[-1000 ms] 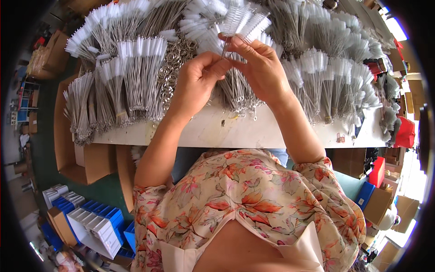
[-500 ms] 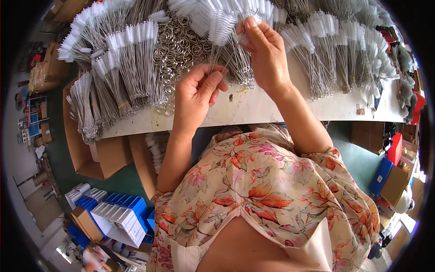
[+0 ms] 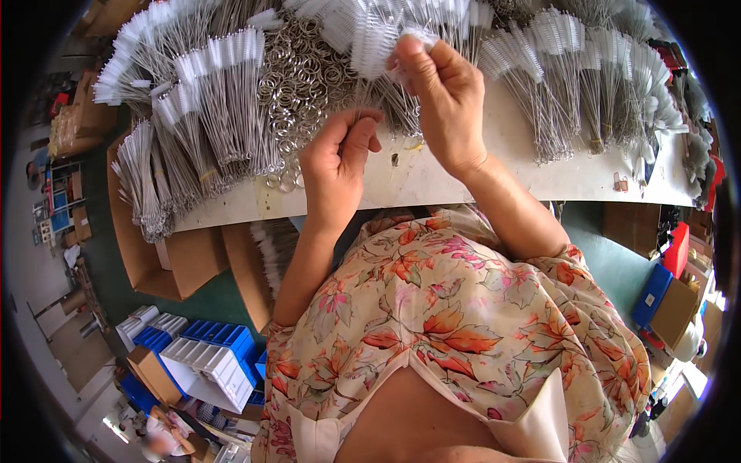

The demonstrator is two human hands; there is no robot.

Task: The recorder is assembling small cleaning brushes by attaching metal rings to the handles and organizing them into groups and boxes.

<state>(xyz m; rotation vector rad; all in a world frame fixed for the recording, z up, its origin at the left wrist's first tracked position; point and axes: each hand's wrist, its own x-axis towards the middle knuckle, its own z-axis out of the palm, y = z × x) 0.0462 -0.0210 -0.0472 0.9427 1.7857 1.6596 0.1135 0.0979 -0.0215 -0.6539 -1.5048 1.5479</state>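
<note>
Here, a thin wire brush [image 3: 386, 73] with a white bristle tip is pinched at its upper end between thumb and fingers of the right hand [image 3: 444, 100]; its twisted metal stem runs down toward the left hand [image 3: 340, 158], whose curled fingertips close narrowly at the lower end, though actual contact cannot be told. Just beyond the grip, a heap of round metal rings [image 3: 305, 85] is seen, too many to count. On both sides, bundles of like brushes [image 3: 208, 116] are laid across the pale table [image 3: 432, 181]. Below the left hand, two open cardboard boxes [image 3: 177, 262] are tucked under the table edge, and blue and white plastic bins [image 3: 208, 359] are stacked on the floor.
</note>
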